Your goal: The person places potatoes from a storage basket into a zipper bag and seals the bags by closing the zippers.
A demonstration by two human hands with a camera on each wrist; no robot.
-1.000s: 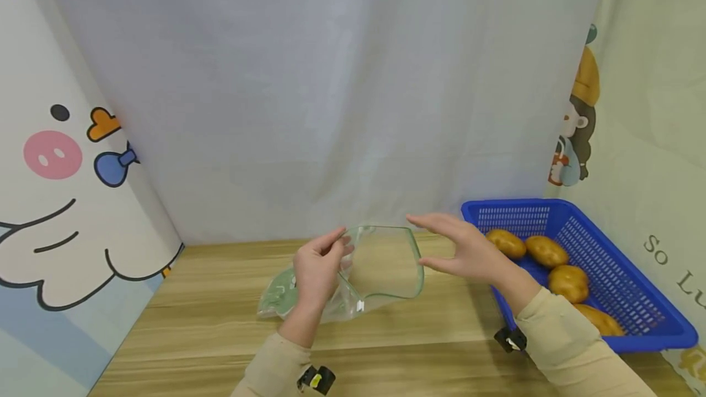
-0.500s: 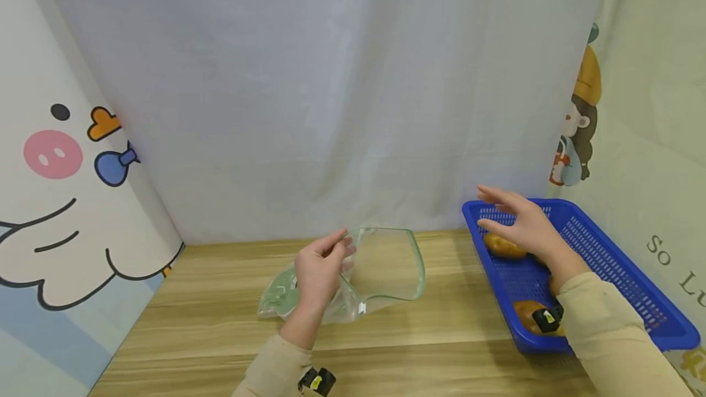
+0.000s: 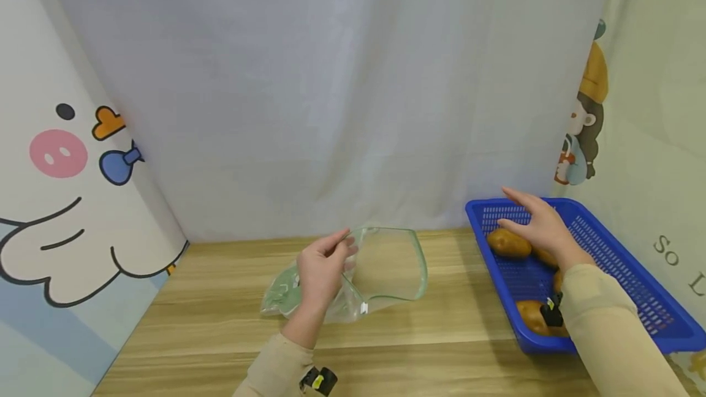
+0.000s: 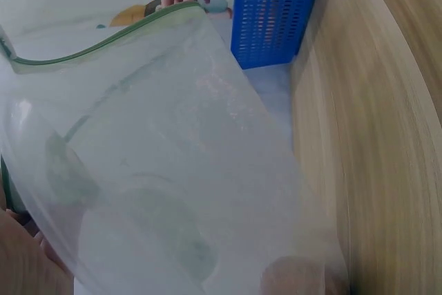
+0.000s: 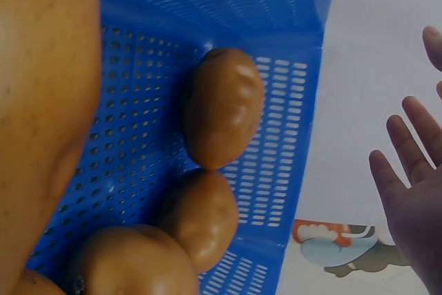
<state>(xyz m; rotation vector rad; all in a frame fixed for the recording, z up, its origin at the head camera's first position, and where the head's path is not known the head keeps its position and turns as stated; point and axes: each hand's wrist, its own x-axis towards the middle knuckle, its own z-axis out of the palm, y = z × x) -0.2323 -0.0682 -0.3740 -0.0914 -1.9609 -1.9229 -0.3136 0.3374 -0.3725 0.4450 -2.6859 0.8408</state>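
Observation:
A clear zip bag with a green-edged mouth lies tilted over the table, its mouth held wide and facing right. My left hand pinches the bag's rim between thumb and fingers. In the left wrist view the bag fills most of the picture, with a brownish round shape low in it. Above the blue basket, my right hand is spread, thumb apart from the fingers, holding nothing. A potato sits below its thumb. The right wrist view shows the fingers clear of the potatoes.
The basket stands at the right end of the wooden table, with several potatoes in it, one near its front edge. A grey curtain hangs behind the table, and printed cloths flank it.
My right hand has left the bag's mouth and moved right to above the basket, slightly further right since half a second ago. The left hand and bag have stayed nearly in place.

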